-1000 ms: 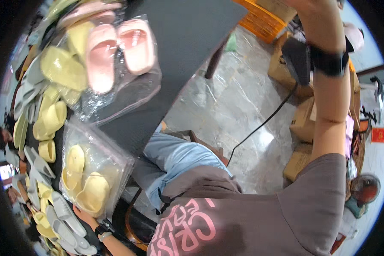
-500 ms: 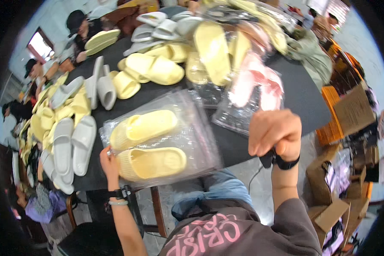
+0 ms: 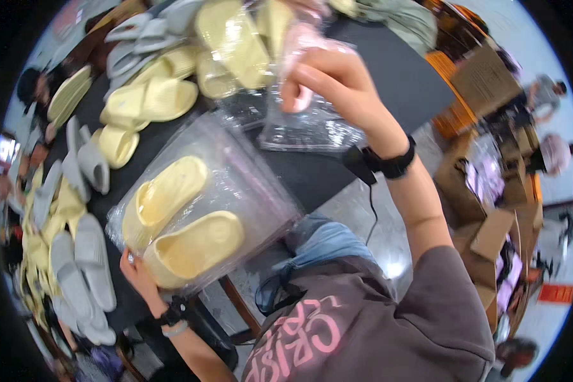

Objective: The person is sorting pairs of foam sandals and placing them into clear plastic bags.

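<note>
L hand (image 3: pixel 140 277) of the person pinches the lower-left edge of a clear bag (image 3: pixel 251 175), fingers closed on it beside the slippers inside; bag lies tilted across the near side of the dark table (image 3: pixel 391 79), w/ 2 yellow slippers (image 3: pixel 200 248) in it, side by side, toes twd L hand; R hand (image 3: pixel 328 86) is up in front of a bagged pink pair (image 3: pixel 299 41), fingers curled in & thumb nr them; can't tell if they grip anything; black wristband (image 3: pixel 398 162) on R wrist, black cord (image 3: pixel 372 216) hanging just below; dark watch (image 3: pixel 170 313) & pale bangle (image 3: pixel 175 329) on L wrist

Farther out: loose yellow slippers (image 3: pixel 153 102) just past the bag; grey slippers (image 3: pixel 94 261) left of L hand; more greys (image 3: pixel 146 35) at far left of table; orange crate (image 3: pixel 449 124) off the table's right end, cardboard box (image 3: pixel 484 76) right by it; open cartons (image 3: pixel 493 232) w/ purple stuff (image 3: pixel 487 169) well off to the right
</note>
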Tool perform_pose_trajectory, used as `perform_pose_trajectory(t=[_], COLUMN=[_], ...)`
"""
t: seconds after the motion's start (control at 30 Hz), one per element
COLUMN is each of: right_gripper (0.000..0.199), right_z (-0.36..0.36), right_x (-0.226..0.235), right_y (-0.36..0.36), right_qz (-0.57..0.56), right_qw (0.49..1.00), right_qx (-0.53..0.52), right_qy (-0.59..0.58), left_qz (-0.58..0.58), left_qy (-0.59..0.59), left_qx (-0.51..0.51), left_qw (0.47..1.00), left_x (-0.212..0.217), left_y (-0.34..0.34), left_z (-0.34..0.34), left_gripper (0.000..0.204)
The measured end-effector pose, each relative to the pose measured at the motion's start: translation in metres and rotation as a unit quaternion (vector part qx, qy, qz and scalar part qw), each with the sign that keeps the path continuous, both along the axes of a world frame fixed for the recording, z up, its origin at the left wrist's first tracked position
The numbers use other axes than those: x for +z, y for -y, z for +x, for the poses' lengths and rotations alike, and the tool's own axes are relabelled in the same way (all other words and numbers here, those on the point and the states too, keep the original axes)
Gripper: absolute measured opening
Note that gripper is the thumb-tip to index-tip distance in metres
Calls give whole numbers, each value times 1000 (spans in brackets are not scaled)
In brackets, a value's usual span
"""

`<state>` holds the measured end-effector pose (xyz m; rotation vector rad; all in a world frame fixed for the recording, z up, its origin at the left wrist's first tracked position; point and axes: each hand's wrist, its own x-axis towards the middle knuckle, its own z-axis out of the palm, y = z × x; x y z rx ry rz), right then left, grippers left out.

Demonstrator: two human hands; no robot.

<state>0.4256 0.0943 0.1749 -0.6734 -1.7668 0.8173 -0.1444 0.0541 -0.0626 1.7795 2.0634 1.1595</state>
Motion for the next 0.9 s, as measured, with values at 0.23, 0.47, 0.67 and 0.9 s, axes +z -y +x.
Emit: perform_pose_trajectory(t=[0.23,0.47,0.67,0.9], right_gripper=[28,31,25,25], right_z=[7,25,30,-9], right_x=[26,43,27,3], right_y=[-46,-85,-69,-40], right_qz=[134,203,390,416], right_qw=[987,961,896,896], right_qx=[-65,-149,-208,-152], right_qy=[-51,-113,-35,39], left_qz=[27,9,-12,-6], left_qy=[-39,-52,-24,-40], left_qx=[-11,-24,-19,27], left_qw=[999,998,999,999], left_x=[7,12,12,12], left_y=[0,-3,0,-6], left_z=[13,22,28,27], left_gripper=[36,37,36,35])
